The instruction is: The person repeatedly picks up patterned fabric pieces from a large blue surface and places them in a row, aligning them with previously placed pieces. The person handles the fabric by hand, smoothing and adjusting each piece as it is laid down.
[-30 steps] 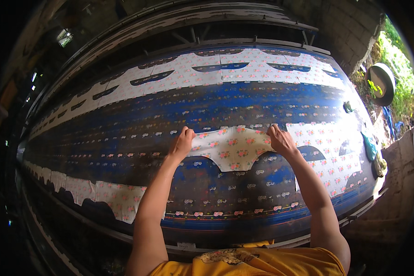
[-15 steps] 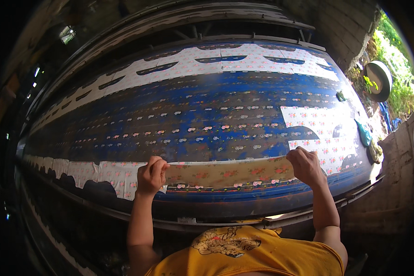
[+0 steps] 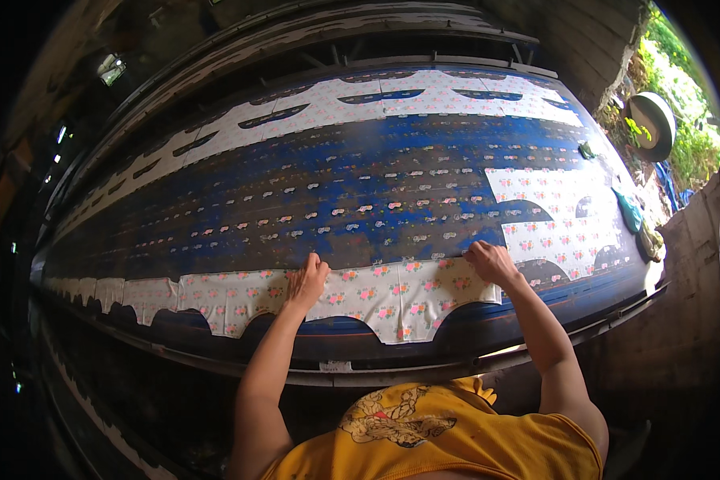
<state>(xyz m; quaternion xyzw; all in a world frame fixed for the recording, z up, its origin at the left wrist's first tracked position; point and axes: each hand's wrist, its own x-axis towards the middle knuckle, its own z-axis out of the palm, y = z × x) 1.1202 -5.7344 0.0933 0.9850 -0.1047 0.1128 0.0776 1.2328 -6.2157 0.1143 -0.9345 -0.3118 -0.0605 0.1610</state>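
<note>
A white fabric piece with pink flowers (image 3: 388, 300) lies along the near side of the long blue-and-dark table (image 3: 328, 168), its curved cut-outs facing me. My left hand (image 3: 306, 282) is closed on the upper edge near the piece's left end. At the upper right corner, my right hand (image 3: 490, 262) pinches the same edge. Both arms reach forward over the table's front rail. To the left of my left hand, another flowered piece (image 3: 232, 298) lies flat in the same row. The fingertips' exact hold on the cloth is partly hidden.
More flowered pieces (image 3: 536, 188) lie at the right end, and a long row of them (image 3: 360, 98) runs along the far side. A teal cloth or bag (image 3: 630, 210) hangs at the right edge. Beyond stands a round pale-and-dark object (image 3: 653, 126) by greenery.
The fabric, held raised and folded toward me before, is now laid down with its curved edge spread on the table. My left hand has moved right; my right hand has shifted left and farther away.
</note>
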